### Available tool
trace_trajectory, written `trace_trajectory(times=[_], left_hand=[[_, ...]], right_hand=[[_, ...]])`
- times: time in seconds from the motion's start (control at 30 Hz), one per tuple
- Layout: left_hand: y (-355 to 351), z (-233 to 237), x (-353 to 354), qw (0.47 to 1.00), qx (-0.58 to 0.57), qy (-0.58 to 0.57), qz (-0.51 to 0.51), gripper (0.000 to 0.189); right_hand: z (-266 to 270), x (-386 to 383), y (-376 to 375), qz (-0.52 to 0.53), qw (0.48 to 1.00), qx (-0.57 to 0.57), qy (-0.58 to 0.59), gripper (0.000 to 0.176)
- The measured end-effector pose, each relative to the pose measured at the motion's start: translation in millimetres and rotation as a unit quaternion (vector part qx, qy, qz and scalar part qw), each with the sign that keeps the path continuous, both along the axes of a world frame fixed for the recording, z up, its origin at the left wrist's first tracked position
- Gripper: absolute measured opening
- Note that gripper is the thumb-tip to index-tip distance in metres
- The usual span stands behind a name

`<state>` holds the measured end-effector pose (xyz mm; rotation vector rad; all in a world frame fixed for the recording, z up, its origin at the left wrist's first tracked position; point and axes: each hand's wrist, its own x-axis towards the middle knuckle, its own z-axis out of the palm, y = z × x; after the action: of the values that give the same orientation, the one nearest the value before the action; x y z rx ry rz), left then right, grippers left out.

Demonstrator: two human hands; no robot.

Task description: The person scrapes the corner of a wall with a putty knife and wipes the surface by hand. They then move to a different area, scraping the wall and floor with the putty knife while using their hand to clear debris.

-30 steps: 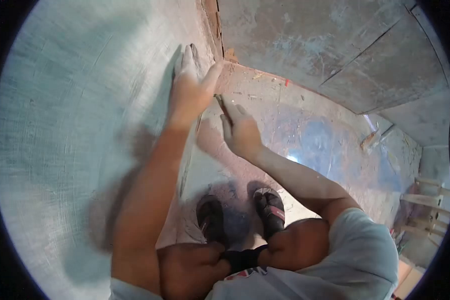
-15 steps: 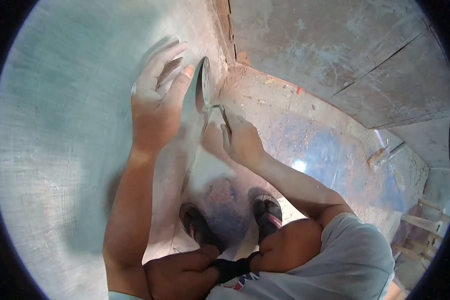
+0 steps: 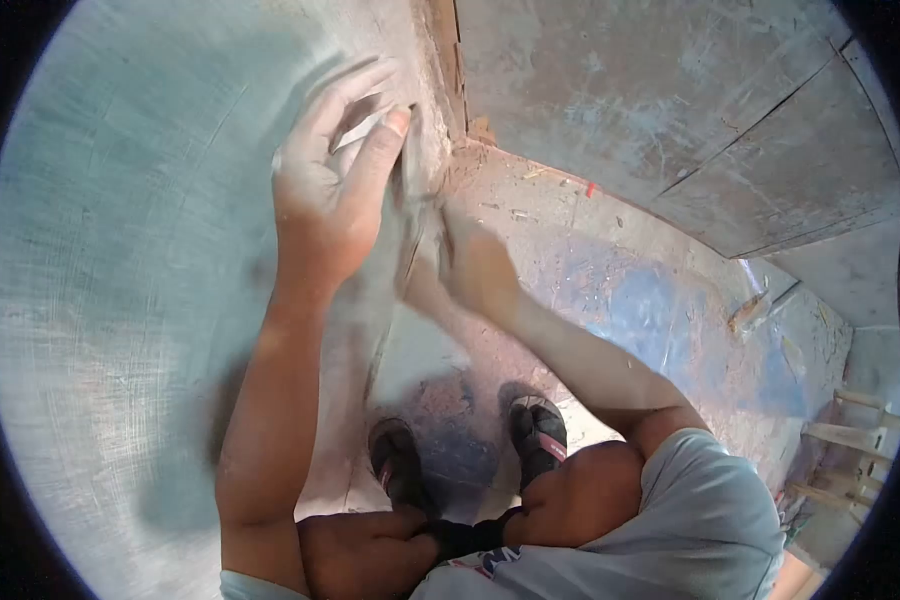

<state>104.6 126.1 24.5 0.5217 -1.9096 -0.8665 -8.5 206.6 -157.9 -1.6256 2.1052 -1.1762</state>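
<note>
My left hand (image 3: 335, 200), its fingers pale with dust, is raised at the greenish-grey plastered wall (image 3: 150, 250). Its fingers are apart and curved, with nothing held in them, and the thumb overlaps the edge of a trowel blade in this view. Smeared by motion, my right hand (image 3: 482, 268) wraps round the handle of that trowel (image 3: 417, 165). The narrow blade is seen nearly edge-on, close along the wall near its corner, and its outline is blurred.
Grey boards (image 3: 670, 100) form a surface at the upper right. The dusty floor (image 3: 570, 220) carries small debris and a bluish patch. My sandalled feet (image 3: 538, 430) stand close to the wall's base. A wooden frame (image 3: 845, 435) lies at the far right.
My left hand has shifted up and right, nearer the trowel blade. The blade, clearly outlined before, is now blurred and partly behind the left thumb. My right hand is blurred and slightly lower.
</note>
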Motion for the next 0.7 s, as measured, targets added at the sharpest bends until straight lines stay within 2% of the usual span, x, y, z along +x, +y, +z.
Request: trace_trajectory(times=[0.03, 0.07, 0.1, 0.17, 0.23, 0.27, 0.33, 0.37, 0.4, 0.43, 0.5, 0.57, 0.63, 0.7], left_hand=[[0.5, 0.2, 2.8, 1.000, 0.028, 0.006, 0.005, 0.035], [2.6, -1.3, 4.8, 0.998, 0.058, 0.012, 0.009, 0.035], [4.5, -1.7, 5.9, 0.996, 0.092, 0.014, 0.006, 0.033], [5.5, 0.2, 12.0, 0.998, 0.058, 0.004, 0.000, 0.035], [-0.3, 4.1, 16.7, 0.999, -0.017, -0.030, 0.003, 0.036], [0.8, 4.0, 15.4, 0.999, -0.015, -0.028, -0.001, 0.036], [3.8, 7.6, 14.1, 0.998, 0.059, -0.004, 0.006, 0.037], [0.4, 5.6, 14.0, 1.000, 0.025, 0.003, -0.001, 0.037], [1.3, 8.3, 16.9, 1.000, 0.022, 0.000, -0.001, 0.037], [3.2, 11.6, 19.2, 1.000, -0.004, -0.014, -0.005, 0.037], [3.5, 14.7, 19.8, 1.000, -0.020, -0.009, -0.013, 0.037], [4.8, 11.6, 22.4, 1.000, -0.017, -0.007, -0.014, 0.037], [0.5, 11.7, 24.9, 0.999, -0.025, -0.010, -0.017, 0.037], [0.4, 15.7, 21.8, 1.000, -0.005, 0.009, -0.018, 0.037]], right_hand=[[-1.8, -13.7, -7.7, 0.000, 0.998, 0.048, -0.027, 0.046], [9.0, -31.3, -18.9, 0.012, 0.998, 0.059, -0.024, 0.048], [6.7, -17.4, -8.4, 0.000, 0.998, 0.053, -0.021, 0.045], [15.1, 13.2, 27.0, 0.014, 1.000, 0.010, -0.014, 0.035], [15.0, -3.7, 5.4, 0.004, 1.000, 0.009, -0.002, 0.036], [12.8, -19.1, -6.4, -0.003, 1.000, 0.022, 0.010, 0.036], [25.2, -26.6, -18.4, 0.004, 0.999, 0.019, 0.041, 0.037], [26.8, -8.0, -7.2, 0.003, 0.998, 0.050, 0.042, 0.040], [46.0, 10.5, 14.2, -0.005, 0.998, -0.056, 0.030, 0.040], [47.3, 6.4, 7.7, -0.007, 0.998, -0.059, 0.027, 0.040], [46.0, -26.4, -16.9, -0.012, 0.999, 0.032, 0.025, 0.037], [34.7, -29.0, -25.0, -0.024, 0.999, -0.008, 0.044, 0.036], [69.3, 21.1, 17.3, -0.004, 0.999, -0.033, 0.032, 0.032], [53.4, -13.8, -15.5, -0.002, 0.999, -0.008, 0.039, 0.036]])
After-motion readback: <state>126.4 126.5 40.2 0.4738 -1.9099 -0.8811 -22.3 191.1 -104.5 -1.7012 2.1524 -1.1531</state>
